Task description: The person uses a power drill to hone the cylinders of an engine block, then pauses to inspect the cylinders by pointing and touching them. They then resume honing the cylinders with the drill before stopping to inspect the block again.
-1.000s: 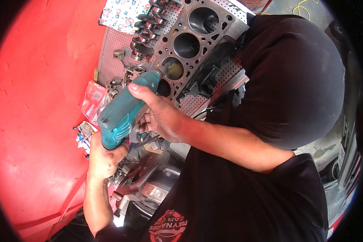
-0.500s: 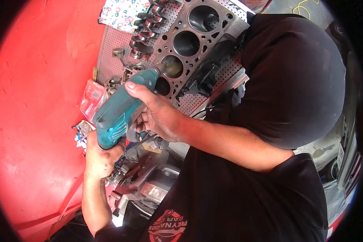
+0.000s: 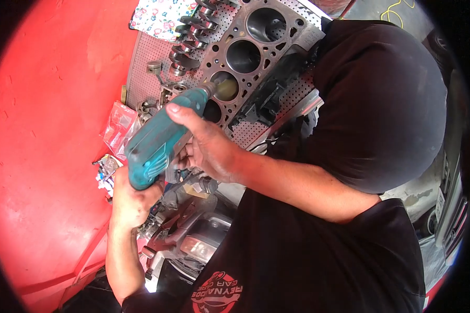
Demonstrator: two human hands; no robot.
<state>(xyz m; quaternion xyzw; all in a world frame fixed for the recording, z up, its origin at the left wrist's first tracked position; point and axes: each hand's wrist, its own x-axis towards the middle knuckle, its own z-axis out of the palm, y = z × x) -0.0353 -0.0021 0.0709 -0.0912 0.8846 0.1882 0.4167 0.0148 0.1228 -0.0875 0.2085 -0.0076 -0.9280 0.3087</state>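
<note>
A teal power drill (image 3: 159,138) points up and right in the head view. My left hand (image 3: 130,201) is closed around its rear end at the lower left. My right hand (image 3: 211,148) grips the drill body from the near side, thumb on top and fingers partly hidden beneath. The chuck end reaches a cylinder bore of the metal engine block (image 3: 253,78). A blurred yellowish tool (image 3: 226,88) sits in that bore, at the drill's tip. Just left of the block lies a crankshaft (image 3: 185,55).
A piston (image 3: 154,67) stands on the perforated metal surface (image 3: 139,70). Nearby are a flowered cloth (image 3: 159,18) and a red plastic packet (image 3: 120,122). A large red panel (image 3: 52,146) borders the left side. A black bracket part (image 3: 269,101) lies beside the block.
The drill and both hands have shifted slightly, with the drill's rear end a little higher. Both hands keep their hold, and the blurred tool remains in the same bore.
</note>
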